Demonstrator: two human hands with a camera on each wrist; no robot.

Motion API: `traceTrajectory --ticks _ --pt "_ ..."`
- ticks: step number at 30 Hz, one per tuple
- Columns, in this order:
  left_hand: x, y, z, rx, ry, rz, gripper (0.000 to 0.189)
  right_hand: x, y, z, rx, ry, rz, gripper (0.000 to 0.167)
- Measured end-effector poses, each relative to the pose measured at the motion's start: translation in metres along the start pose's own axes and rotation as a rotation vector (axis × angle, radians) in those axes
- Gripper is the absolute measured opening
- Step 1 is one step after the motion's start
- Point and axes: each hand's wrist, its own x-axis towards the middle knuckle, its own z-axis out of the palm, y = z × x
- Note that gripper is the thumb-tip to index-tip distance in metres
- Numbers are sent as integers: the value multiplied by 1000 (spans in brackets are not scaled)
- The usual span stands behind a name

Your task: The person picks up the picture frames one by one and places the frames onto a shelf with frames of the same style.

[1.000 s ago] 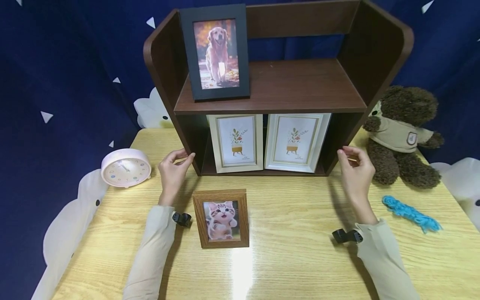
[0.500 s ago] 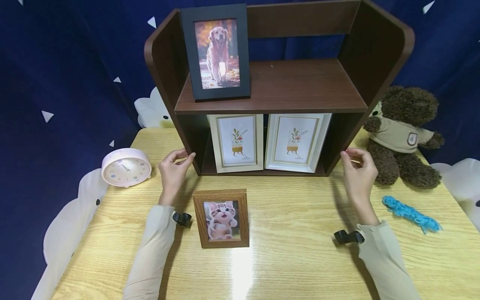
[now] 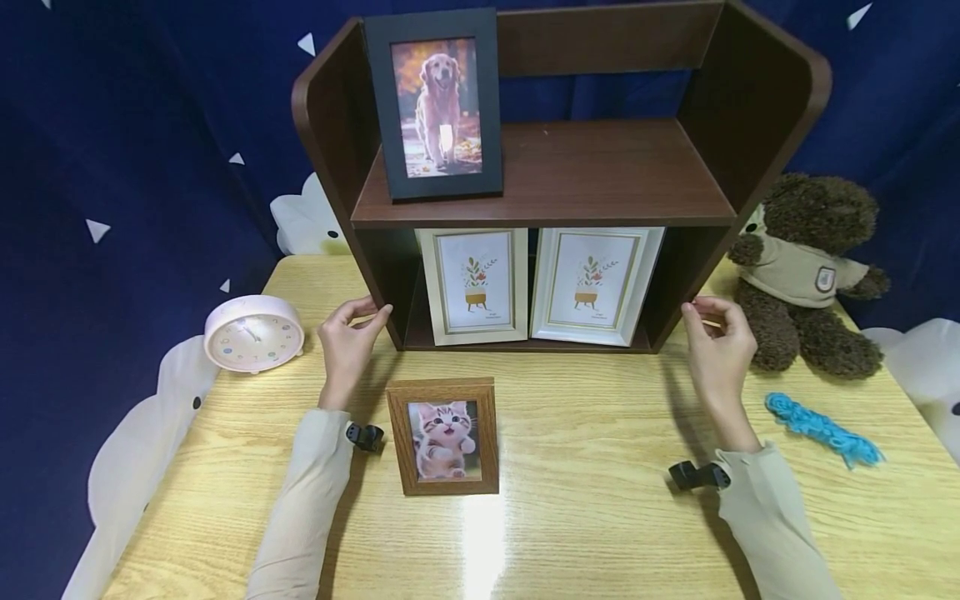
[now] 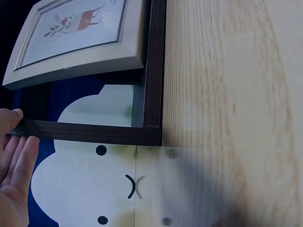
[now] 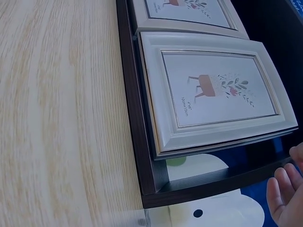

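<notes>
A dark brown two-tier shelf (image 3: pixel 600 167) stands on the table. At its lower left, my left hand (image 3: pixel 348 346) grips the front edge of the side panel (image 4: pixel 90 132) between thumb and fingers. My right hand (image 3: pixel 718 346) pinches the opposite side panel (image 5: pixel 213 185) at a similar height, its thumb on the inner side. Inside the lower tier, a cream picture frame (image 3: pixel 476 283) and a white picture frame (image 3: pixel 592 283) lean side by side. A black picture frame (image 3: pixel 442 108) with a dog photo stands on the upper tier, at the left.
A brown wooden frame (image 3: pixel 446 437) with a kitten photo is on the table (image 3: pixel 585 467) between the forearms. A pink clock (image 3: pixel 255 333) sits to the left. On the right are a brown teddy bear (image 3: pixel 802 275) and a blue bundle of string (image 3: pixel 823 427).
My right hand has shifted slightly to the right, along with its forearm, onto the shelf's side edge. The left hand keeps its place, and the shelf and frames look the same.
</notes>
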Motion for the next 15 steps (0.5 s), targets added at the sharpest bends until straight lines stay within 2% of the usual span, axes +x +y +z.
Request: traceTrajectory --ticks 5,15 --pt "0 0 0 -1 -2 -11 21 3 16 1 -9 -14 -1 14" --pt "0 -1 0 -27 1 -9 20 -8 14 8 -18 -94 6 20"
